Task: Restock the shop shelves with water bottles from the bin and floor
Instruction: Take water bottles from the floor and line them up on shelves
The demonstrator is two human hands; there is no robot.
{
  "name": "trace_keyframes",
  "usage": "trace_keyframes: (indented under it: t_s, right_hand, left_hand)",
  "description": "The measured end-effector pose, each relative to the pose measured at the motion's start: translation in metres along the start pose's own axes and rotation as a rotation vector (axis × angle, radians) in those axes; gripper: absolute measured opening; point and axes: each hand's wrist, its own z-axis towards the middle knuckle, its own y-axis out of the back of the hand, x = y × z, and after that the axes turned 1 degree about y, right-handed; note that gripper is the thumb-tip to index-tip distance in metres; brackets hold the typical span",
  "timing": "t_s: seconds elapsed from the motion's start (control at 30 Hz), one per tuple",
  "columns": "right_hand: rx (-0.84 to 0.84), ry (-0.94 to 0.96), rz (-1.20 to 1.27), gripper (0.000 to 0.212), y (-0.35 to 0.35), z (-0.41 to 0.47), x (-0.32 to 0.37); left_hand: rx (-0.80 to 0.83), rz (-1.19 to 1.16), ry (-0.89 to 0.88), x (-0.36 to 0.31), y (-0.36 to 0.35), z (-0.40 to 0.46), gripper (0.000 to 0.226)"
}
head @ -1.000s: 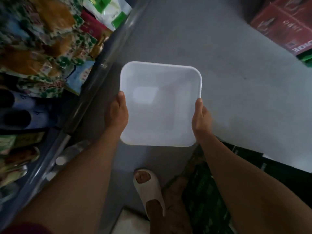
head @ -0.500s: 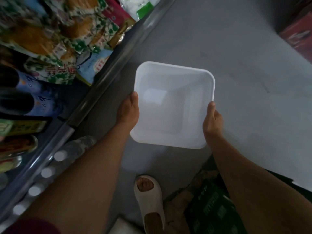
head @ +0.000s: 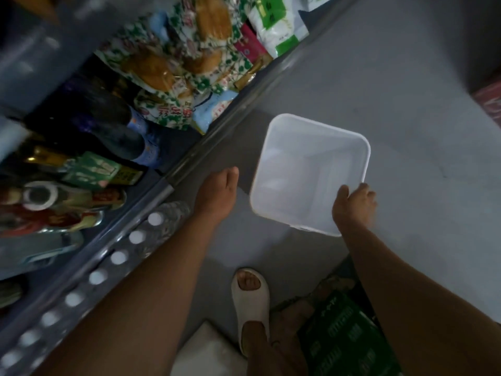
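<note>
Grey floor (head: 393, 77) is filling the right half of the view. Shop shelves (head: 189, 158) are running diagonally along the left, carrying snack packets (head: 173, 61) above and dark bottles (head: 108, 126) beside them. A row of water bottles (head: 135, 237) with white caps is standing on the lowest shelf, along its front edge. White bin (head: 309, 172), square with rounded corners, is hanging above the floor, tilted, with nothing visible inside. Right hand (head: 352, 207) is gripping the bin's near right rim, thumb over the edge, fingers curled under. Left hand (head: 217, 194) is off the bin, just beside its left wall, fingers straight and together, holding nothing. A foot in a white sandal (head: 252, 302) is standing below, next to a green carton (head: 344, 337).
</note>
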Motion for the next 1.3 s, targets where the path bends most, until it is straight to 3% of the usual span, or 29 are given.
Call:
trace_keyframes:
  t_s: [0.13, 0.4, 0.7, 0.93, 1.1, 1.3]
  right_hand:
    - [0.012, 0.209, -0.054, 0.041, 0.008, -0.051, 0.040]
    - [0.254, 0.669, -0.007, 0.029, -0.017, -0.197, 0.101]
    - [0.573, 1.095, -0.258, 0.027, -0.082, -0.269, 0.112]
    - [0.625, 1.269, -0.517, 0.050, -0.157, -0.254, 0.121]
    - [0.551, 1.399, -0.682, 0.066, -0.205, -0.262, 0.128]
    - [0.424, 1.449, -0.824, 0.057, -0.232, -0.272, 0.133]
  left_hand:
    - [-0.021, -0.014, -0.040, 0.017, 0.050, -0.041, 0.048]
    - [-0.014, 0.031, -0.139, 0.093, 0.132, -0.129, 0.041]
    - [0.077, 0.160, -0.191, 0.189, 0.142, -0.168, 0.038]
    - [0.020, 0.196, -0.317, 0.224, 0.117, -0.141, 0.038]
    - [-0.031, 0.183, -0.391, 0.259, 0.108, -0.132, 0.038]
    - [-0.022, 0.246, -0.403, 0.289, 0.112, -0.129, 0.047]
